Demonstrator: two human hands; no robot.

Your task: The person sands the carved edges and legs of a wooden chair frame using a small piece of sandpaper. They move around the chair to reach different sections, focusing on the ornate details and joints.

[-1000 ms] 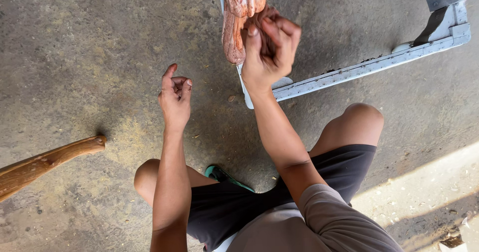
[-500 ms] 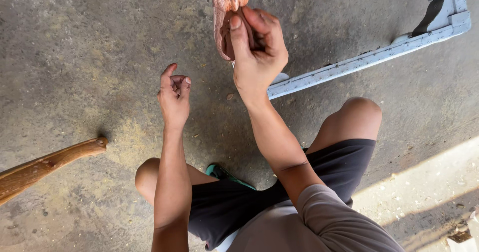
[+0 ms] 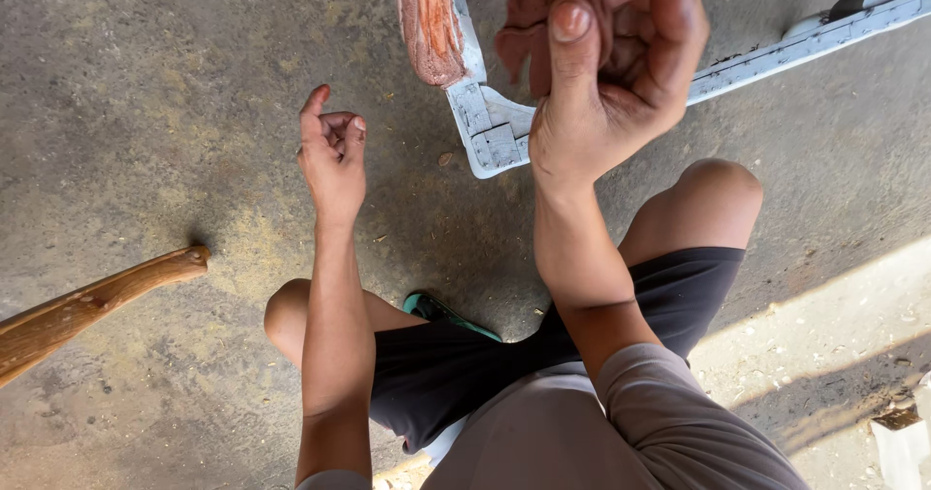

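The right hand is raised close to the camera, and its fingers are closed around a reddish-brown, cloth-like thing; the thumb presses on the front of it. I cannot tell exactly what this thing is, because the hand hides most of it. Just to the left of the right hand, a second reddish-brown piece lies on the corner of a pale grey frame, which continues behind this hand toward the right. The left hand is well apart from them, lower and to the left. It holds nothing; the fingers are loosely curled and one points up. Far to the left of the left hand, a wooden handle rests on the concrete floor.
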